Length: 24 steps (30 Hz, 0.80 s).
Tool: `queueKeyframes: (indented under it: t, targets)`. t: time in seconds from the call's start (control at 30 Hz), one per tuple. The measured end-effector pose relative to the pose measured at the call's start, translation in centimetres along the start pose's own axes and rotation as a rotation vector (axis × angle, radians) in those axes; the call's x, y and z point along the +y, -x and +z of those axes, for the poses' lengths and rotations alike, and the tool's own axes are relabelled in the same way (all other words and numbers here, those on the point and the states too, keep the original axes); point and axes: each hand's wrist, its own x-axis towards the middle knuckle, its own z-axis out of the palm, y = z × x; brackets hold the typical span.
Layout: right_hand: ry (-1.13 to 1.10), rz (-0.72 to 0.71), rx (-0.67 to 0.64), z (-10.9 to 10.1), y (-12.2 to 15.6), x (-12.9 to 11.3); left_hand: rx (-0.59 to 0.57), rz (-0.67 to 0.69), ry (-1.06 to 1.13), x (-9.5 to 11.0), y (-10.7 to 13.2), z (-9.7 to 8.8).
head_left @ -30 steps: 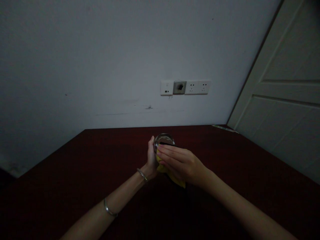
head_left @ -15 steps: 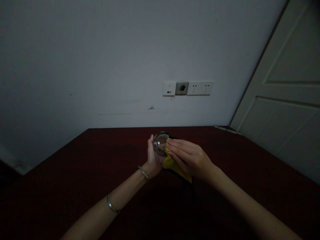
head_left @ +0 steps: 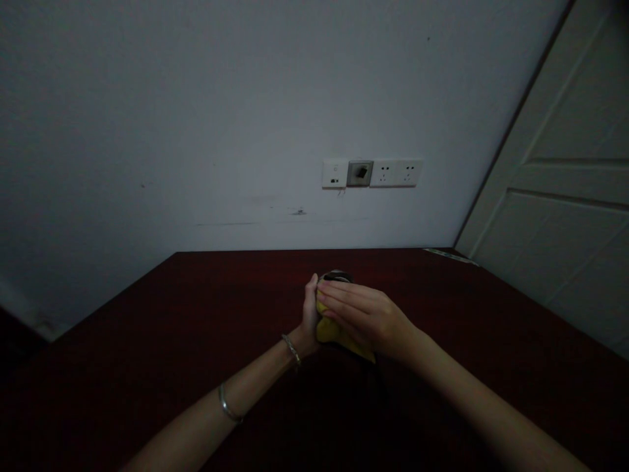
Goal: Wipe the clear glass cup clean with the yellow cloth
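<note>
Our left hand (head_left: 309,316) clasps a small clear glass jar (head_left: 337,276) in its fingers. Our right hand (head_left: 374,318), fingers (head_left: 340,299) pressed together, pins a yellow cloth (head_left: 327,332) against it.

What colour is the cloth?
Yellow. In the head view, the right hand presses the cloth on the glass in the left hand.

Cloth (head_left: 339,331): plain bright yellow, unpatterned; glass (head_left: 335,276): clear, reading dark at the rim. Bench (head_left: 196,314): deep red-brown, uniform in the dim light; wrist bracelet (head_left: 291,349) and forearm bracelet (head_left: 228,405): silver-toned. Wall (head_left: 196,118): plain greyish white with a few faint dark scuffs; socket strip (head_left: 372,173): white plates, one grey plate with a black centre; door (head_left: 565,216): off-white.
</note>
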Motion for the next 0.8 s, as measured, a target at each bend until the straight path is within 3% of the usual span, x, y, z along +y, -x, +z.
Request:
queueKeyframes:
  t: [0.13,0.3,0.43,0.6,0.8]
  targets:
    - [0.085,0.086,0.017,-0.8,0.2,0.9,-0.005,0.093,-0.087,-0.2,0.7,0.6]
    - [0.036,0.365,0.046,-1.5,0.9,2.4,-0.05,-0.116,-0.37,0.0,1.4,-0.1]
    - [-0.006,0.533,0.073,-2.0,1.8,3.7,-0.125,-0.103,-0.44,0.8,1.9,0.0]
    - [-0.069,0.613,-0.054,-1.5,3.0,4.6,-0.112,-0.008,-0.493,2.1,2.6,1.1]
    - [-0.22,0.628,-0.26,0.6,4.0,3.9,-0.146,-0.007,-0.406,3.0,2.8,2.0]
